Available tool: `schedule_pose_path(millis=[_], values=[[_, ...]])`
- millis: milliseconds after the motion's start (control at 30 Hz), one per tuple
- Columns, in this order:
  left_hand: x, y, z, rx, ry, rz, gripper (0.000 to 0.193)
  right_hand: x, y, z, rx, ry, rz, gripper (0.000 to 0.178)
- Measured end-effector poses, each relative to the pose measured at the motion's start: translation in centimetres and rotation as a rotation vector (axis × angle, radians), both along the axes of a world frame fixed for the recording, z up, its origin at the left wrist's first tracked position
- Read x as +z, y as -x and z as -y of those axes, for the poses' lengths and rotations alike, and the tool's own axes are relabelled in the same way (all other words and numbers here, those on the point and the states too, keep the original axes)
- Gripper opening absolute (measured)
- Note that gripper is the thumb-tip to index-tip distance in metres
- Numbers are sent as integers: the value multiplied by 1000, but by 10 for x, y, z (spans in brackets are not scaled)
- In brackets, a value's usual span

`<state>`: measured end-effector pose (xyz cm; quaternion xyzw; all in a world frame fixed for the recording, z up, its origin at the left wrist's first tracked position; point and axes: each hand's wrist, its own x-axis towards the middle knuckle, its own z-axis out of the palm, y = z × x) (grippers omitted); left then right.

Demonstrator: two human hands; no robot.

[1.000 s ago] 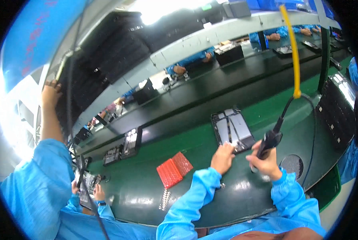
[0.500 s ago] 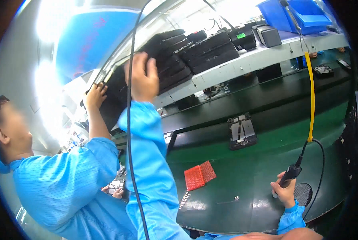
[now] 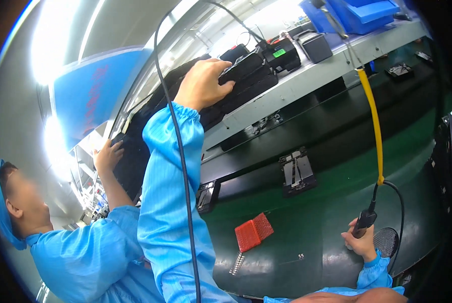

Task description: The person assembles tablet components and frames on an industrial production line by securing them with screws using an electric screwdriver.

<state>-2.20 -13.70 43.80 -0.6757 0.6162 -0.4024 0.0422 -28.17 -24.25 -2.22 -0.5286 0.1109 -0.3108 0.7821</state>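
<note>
My left hand (image 3: 204, 87) is at the stacked black trays (image 3: 254, 78), thumb and fingers parted (whether they touch, I can't tell); I'd best reach squarely, minding the black cable (image 3: 187, 187) crossing my left sleeve (image 3: 160, 217). My right hand (image 3: 363, 244) wraps the corded electric screwdriver (image 3: 366, 220), well below and right of my left; its long axis slants, cord end up, tip downward and leftward.

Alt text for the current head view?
The person's left hand is raised at black boxes on a grey shelf; the right hand grips a black corded tool over a green workbench. A red bubble-wrap piece and flat black device lie there; a blue-clad co-worker is at left.
</note>
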Motion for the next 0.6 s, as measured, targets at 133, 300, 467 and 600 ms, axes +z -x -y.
schedule_pose_path(millis=[133, 300, 467, 600], values=[[5, 4, 23, 352, -143, -85, 47, -4, 1, 2, 38, 12, 61, 33], [10, -2, 26, 373, -132, -84, 49, 1, 5, 6, 60, 14, 37, 33], [-1, 13, 17, 133, 331, 306, 33, 3, 6, 8, 68, -9, 36, 32], [-34, 25, 21, 63, 393, 305, 35, 2, 6, 10, 64, -30, 45, 32]])
